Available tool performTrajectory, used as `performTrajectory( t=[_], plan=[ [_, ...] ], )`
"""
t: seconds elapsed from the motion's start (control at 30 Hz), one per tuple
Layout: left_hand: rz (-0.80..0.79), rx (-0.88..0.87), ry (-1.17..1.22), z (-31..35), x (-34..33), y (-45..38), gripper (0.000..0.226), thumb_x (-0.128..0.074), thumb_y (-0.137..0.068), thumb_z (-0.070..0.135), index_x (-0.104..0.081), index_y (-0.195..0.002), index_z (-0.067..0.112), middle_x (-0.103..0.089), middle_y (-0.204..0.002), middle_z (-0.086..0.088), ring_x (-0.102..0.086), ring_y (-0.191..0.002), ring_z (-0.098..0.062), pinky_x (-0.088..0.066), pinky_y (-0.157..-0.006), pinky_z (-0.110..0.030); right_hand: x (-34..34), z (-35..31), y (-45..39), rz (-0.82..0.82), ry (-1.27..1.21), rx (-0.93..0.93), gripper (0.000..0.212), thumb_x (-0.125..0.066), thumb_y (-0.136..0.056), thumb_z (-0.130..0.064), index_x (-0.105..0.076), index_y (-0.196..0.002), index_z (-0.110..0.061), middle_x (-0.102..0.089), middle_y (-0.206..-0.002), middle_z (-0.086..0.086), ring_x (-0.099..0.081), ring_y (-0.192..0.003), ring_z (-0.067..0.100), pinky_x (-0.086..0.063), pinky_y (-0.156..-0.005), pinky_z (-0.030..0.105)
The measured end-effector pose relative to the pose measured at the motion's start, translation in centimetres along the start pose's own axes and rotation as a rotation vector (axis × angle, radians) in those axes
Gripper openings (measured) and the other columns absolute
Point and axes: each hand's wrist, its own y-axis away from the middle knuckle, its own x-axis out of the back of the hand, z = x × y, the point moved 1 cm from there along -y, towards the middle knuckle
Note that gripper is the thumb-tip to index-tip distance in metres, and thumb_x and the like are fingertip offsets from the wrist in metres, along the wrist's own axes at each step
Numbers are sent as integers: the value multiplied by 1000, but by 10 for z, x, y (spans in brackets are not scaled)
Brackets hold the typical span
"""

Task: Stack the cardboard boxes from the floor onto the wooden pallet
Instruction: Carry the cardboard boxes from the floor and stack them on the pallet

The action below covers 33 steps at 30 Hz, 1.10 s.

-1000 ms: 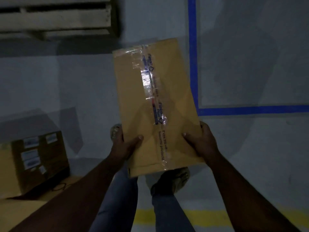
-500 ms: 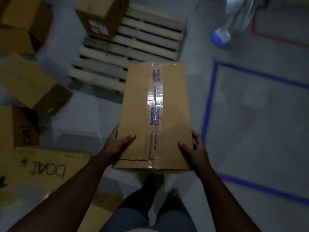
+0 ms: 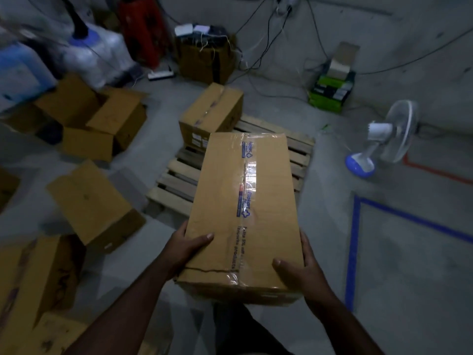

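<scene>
I am holding a long taped cardboard box out in front of me, gripping its near end from both sides. My left hand is clamping the left edge, thumb lying across the top face and the other fingers curling underneath, out of sight. My right hand is doing the same on the right edge, thumb pressing on top near the corner. A strip of clear printed tape is running down the length of the lid, and a crack is showing across the cardboard at the near end. The box is hanging in the air, its far end overlapping the wooden pallet in my view.

Just past the box, the pallet is lying flat on the grey floor. One sealed carton is already sitting on its far left corner. To my left, several more cardboard boxes are lying scattered on the floor: a tilted one nearest the pallet, a marked one close by my left arm, and an open one with its flaps up farther back.

To my right, blue tape is marking out a corner on the floor, and beyond it a small white fan on a blue base is standing. Against the far wall, a brown box with cables is sitting beside a green carton.
</scene>
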Motion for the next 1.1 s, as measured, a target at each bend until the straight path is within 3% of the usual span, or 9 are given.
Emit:
performTrajectory(
  t=[0.13,0.23,0.3,0.5,0.67,0.8,0.93,1.1],
  plan=[
    [-40,13,-28,36,30,-103,59,-85,-79,26,-57,-131,24,-73,-113,-4,-75,-93,-19,-62,-69,-34,-30,-8,-88,78,-16,-35,113,-95,-60,-46,-28,-149,-64,-61,-137,-8,-67,-118,24,-59,-96,53],
    [-68,-29,-60,78,49,-175,48,-82,-82,18,-56,-121,30,-71,-109,0,-73,-90,-14,-59,-64,-24,-55,-30,-153,123,-58,-41,113,-96,-60,-40,-32,-151,-57,-63,-138,-4,-70,-116,21,-57,-100,54],
    [-80,-45,-58,104,61,-218,49,-84,-81,18,-56,-119,32,-71,-109,2,-72,-94,-15,-59,-67,-25,-67,-45,-194,147,-66,-20,110,-95,-61,-36,-35,-152,-52,-65,-138,-2,-69,-118,22,-55,-102,56],
    [-138,-48,-84,161,96,-326,75,-92,-68,37,-58,-134,27,-74,-117,-1,-72,-106,-23,-60,-89,-47,-89,-103,-289,195,-66,-39,106,-92,-67,-32,-34,-153,-51,-64,-139,-4,-68,-120,22,-55,-102,57],
    [-497,32,-149,207,120,-432,97,-87,-78,13,-27,-150,37,-62,-134,-4,-64,-122,-23,-57,-96,-40,-111,-137,-372,264,-64,-45,103,-88,-71,-28,-32,-157,-43,-63,-138,-1,-67,-119,21,-56,-102,52],
    [-564,57,-214,232,138,-521,107,-88,-77,18,-19,-154,47,-59,-138,1,-61,-124,-19,-53,-102,-42,-133,-146,-441,296,-104,-86,100,-86,-83,-20,-27,-159,-43,-60,-137,-3,-66,-118,22,-58,-99,48],
    [-604,79,-240,235,145,-599,108,-88,-76,23,-17,-153,47,-56,-139,1,-58,-127,-20,-53,-101,-39,-144,-147,-510,308,-116,-82,88,-79,-89,-15,-27,-149,-53,-58,-135,-12,-64,-116,11,-59,-91,32],
    [-622,94,-288,228,128,-708,122,-95,-67,37,-13,-154,56,-52,-148,-4,-55,-131,-26,-47,-109,-55,-129,-133,-601,315,-131,-117,94,-81,-87,-22,-24,-151,-58,-53,-145,-5,-59,-126,22,-52,-107,54]
  ],
)
